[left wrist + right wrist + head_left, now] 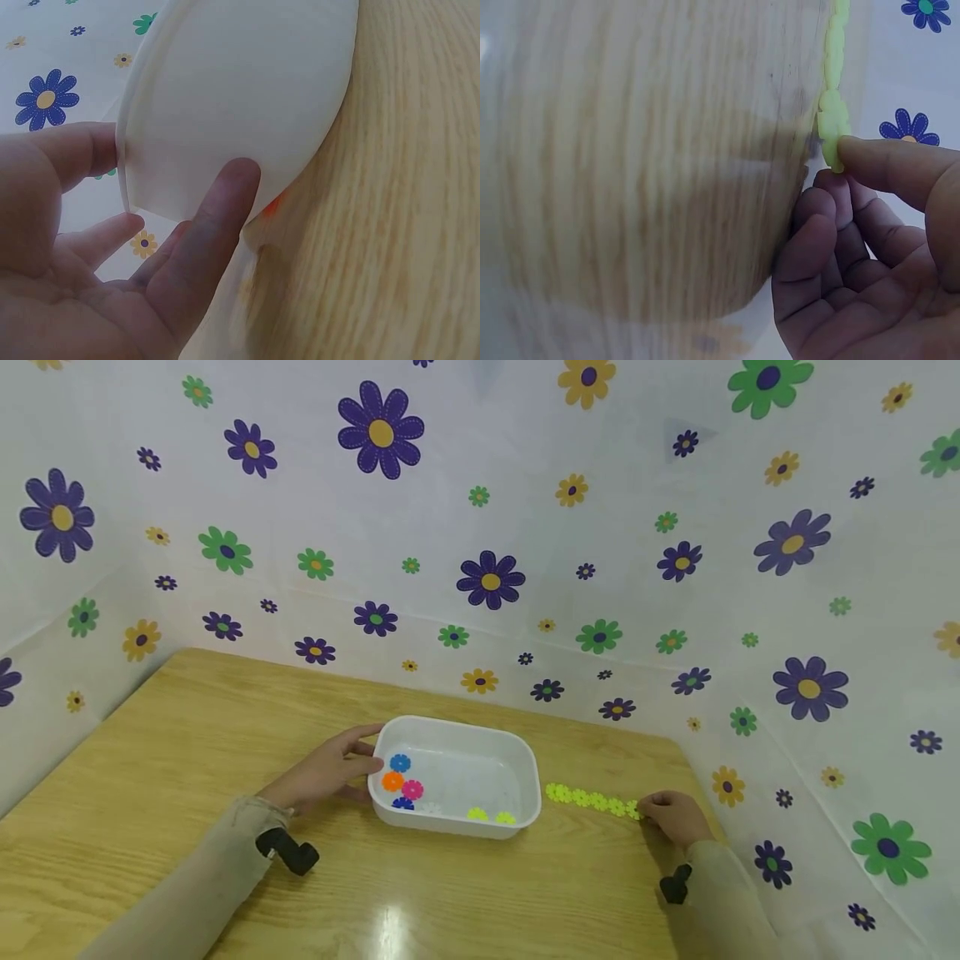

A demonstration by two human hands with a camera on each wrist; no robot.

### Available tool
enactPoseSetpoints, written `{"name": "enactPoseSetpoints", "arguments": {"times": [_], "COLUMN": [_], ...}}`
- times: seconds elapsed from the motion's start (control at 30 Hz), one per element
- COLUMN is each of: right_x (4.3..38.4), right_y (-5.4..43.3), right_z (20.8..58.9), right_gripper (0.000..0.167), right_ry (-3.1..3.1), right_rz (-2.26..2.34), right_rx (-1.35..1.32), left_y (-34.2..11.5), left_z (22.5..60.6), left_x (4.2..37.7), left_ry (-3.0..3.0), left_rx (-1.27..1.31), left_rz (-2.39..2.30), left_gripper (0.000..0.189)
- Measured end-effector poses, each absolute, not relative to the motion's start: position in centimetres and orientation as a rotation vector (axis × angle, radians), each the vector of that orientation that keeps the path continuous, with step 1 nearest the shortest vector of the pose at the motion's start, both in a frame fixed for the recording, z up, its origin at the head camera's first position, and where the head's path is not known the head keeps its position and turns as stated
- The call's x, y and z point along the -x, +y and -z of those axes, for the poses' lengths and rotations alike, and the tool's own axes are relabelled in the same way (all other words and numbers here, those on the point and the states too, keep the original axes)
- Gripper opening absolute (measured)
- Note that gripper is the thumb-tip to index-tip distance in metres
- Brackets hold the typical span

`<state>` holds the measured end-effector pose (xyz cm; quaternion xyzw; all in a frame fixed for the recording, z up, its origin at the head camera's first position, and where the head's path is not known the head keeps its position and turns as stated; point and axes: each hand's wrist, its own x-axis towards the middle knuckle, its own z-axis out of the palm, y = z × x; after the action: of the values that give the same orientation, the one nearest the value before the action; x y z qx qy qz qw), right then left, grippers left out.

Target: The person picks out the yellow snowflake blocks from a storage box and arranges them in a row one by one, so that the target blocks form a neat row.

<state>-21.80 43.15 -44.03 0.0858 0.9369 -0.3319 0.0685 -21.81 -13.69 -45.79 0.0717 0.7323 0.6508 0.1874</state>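
Note:
A white plastic tub [457, 828] stands on the table, with several flower-shaped plastic discs inside, among them a blue disc [401, 763], an orange disc [392, 782] and a pink disc [412, 790]. My left hand [330, 768] holds the tub's left end; the left wrist view shows fingers at its rim and against its outer wall [247, 82]. To the tub's right lies a straight chain of yellow-green flower discs [597, 801]. My right hand [677, 817] pinches the chain's right end between thumb and fingers, also seen in the right wrist view on the chain [831, 124].
The wooden table [420, 893] runs up to a white wall covering [450, 518] printed with purple, green and yellow flowers. That covering also closes off the table's left and right sides. Each wrist carries a black device, one being the left wrist device [288, 852].

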Motion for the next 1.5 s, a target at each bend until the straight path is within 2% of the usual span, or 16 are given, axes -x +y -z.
{"name": "enactPoseSetpoints", "arguments": {"times": [0.73,0.87,1.0,1.2,1.5], "right_x": [22.1,22.1,22.5,22.6,21.7], "right_y": [42.9,42.1,39.8,34.8,27.9], "right_z": [44.4,43.6,42.4,40.5,39.4], "right_gripper": [0.028,0.029,0.034,0.051,0.039], "right_ry": [2.893,2.963,3.02,2.817,2.77], "right_rz": [0.929,0.898,0.906,1.243,1.195], "right_rx": [-0.247,-0.155,-0.006,0.141,0.456], "left_y": [-13.7,-13.7,-13.8,-13.9,-13.9], "left_z": [45.9,46.0,46.1,46.0,46.0], "left_x": [22.0,22.1,22.2,22.0,22.1], "left_ry": [2.069,2.07,2.085,2.073,2.076], "left_rx": [-0.187,-0.197,-0.193,-0.198,-0.207], "left_rz": [-1.823,-1.82,-1.81,-1.821,-1.815], "left_gripper": [0.065,0.066,0.067,0.067,0.067]}}
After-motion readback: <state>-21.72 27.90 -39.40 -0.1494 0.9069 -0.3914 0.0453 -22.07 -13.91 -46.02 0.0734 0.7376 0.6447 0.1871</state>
